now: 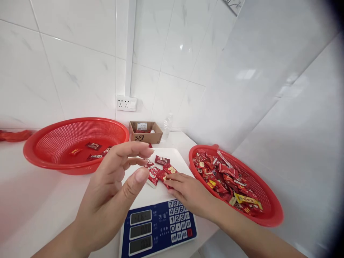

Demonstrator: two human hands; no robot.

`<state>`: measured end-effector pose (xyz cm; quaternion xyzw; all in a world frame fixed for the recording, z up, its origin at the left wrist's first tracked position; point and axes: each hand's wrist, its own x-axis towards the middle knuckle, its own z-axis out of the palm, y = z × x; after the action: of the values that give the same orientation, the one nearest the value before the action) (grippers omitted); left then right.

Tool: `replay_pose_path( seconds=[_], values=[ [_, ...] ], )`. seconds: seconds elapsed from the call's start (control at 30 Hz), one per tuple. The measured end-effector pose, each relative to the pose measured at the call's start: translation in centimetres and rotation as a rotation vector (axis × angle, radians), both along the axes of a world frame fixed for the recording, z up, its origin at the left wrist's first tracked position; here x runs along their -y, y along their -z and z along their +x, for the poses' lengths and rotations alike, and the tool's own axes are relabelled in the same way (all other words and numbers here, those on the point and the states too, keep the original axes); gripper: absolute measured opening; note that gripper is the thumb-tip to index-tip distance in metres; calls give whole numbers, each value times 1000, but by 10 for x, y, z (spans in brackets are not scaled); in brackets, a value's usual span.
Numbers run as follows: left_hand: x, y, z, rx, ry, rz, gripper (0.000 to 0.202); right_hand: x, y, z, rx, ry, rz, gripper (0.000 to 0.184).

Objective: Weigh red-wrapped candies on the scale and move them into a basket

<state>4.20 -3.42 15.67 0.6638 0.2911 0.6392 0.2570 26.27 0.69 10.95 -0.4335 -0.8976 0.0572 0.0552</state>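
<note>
My left hand (113, 190) hovers at the front left of the scale, thumb and fingers apart with nothing between them. On the white pan of the digital scale (172, 152) lies a small pile of red wrapped candies (162, 160). My right hand (188, 191) is over the near right side of that pile, its fingertips closed on a red candy packet (163, 176). Part of this packet is hidden under the fingers. Just left of it lies a larger red packet (152, 172) with white print. The scale's blue keypad panel (163, 218) faces me.
A red plastic basket (37, 154) at left holds several candies. Another red basket (274, 211) at right is heaped with candies, one of them in a yellow wrapper (247, 200). Behind the scale stand a cardboard box (150, 138) and a clear bottle (168, 125), near the tiled wall.
</note>
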Motion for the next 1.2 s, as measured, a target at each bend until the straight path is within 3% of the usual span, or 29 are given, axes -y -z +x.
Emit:
replay_pose_path(
  seconds=[0.17, 0.37, 0.57, 0.73, 0.93, 1.2],
  values=[
    [0, -1, 0, 3, 1, 2, 19, -13, 5, 7, -96, 75, -34, 39],
    [1, 1, 1, 8, 28, -14, 20, -44, 17, -9, -165, 221, -182, 66],
    [3, -1, -4, 40, 31, 7, 20, -65, 25, -46, -96, 119, -158, 66],
    [2, -3, -5, 48, 35, 14, 20, -70, 27, -62, -97, 3, -88, 57],
    [4, -4, -6, 54, 26, 17, 19, -61, 29, -68, -156, 136, -20, 58],
    [8, -5, -9, 43, 19, 25, 19, -62, 25, -56, -134, 183, -60, 67]
  ],
)
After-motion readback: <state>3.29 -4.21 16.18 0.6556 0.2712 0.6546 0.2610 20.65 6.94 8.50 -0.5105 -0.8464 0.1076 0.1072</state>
